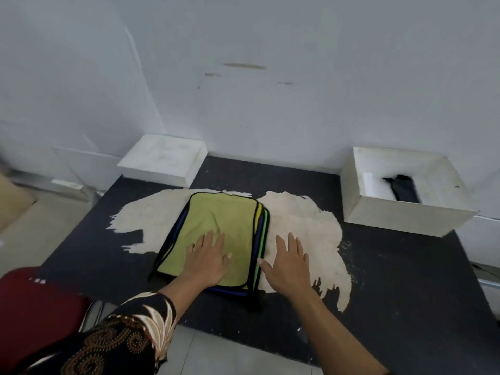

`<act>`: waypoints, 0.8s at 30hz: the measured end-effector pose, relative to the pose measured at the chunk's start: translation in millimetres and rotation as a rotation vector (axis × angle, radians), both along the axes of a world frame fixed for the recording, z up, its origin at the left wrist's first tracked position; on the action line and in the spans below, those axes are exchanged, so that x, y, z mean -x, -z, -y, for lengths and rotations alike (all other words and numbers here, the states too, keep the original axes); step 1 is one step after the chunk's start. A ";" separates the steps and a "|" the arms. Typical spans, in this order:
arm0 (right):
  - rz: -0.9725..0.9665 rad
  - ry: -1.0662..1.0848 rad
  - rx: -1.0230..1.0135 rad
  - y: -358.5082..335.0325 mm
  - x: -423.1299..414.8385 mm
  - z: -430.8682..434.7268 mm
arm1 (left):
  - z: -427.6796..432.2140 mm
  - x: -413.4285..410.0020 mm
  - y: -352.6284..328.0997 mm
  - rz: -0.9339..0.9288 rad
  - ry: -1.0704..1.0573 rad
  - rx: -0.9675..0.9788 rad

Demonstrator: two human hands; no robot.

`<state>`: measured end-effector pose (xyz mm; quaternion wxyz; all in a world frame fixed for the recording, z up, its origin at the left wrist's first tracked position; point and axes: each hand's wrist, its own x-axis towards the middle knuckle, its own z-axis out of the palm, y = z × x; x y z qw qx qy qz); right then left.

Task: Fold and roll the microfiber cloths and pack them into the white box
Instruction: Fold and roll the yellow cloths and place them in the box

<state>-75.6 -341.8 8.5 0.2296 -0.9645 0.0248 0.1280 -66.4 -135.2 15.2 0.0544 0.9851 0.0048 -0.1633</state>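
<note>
- A patterned sleeve (121, 336) fills the lower left of the frame.
- A white lid (162, 161) lies at the table's (392, 266) far left edge.
- The left hand (208, 259) presses flat, fingers straight, on the stack of microfiber cloths (216, 220) at centre frame.
- The right hand (288, 263) lies open with spread fingers, just right of the stack, gripping nothing.
- The white box (405, 215) stands open at the right, with a dark item (403, 185) inside.

Legible text, labels, brands, numbers, signs: none. No readable marking on any surface in the head view.
</note>
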 end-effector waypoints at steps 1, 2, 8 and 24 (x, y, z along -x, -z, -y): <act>0.000 -0.019 -0.012 3.5 2.0 -3.7 | -2.7 3.8 2.9 -0.011 -0.019 0.001; -0.009 -0.049 -0.022 8.1 3.2 -8.5 | -7.0 8.7 5.8 -0.026 -0.045 -0.003; -0.005 -0.185 -0.059 24.0 9.6 -40.1 | -38.5 37.6 23.1 -0.127 -0.179 0.003; -0.008 -0.126 0.057 61.8 18.6 -105.9 | -137.4 28.1 53.0 -0.044 0.130 0.031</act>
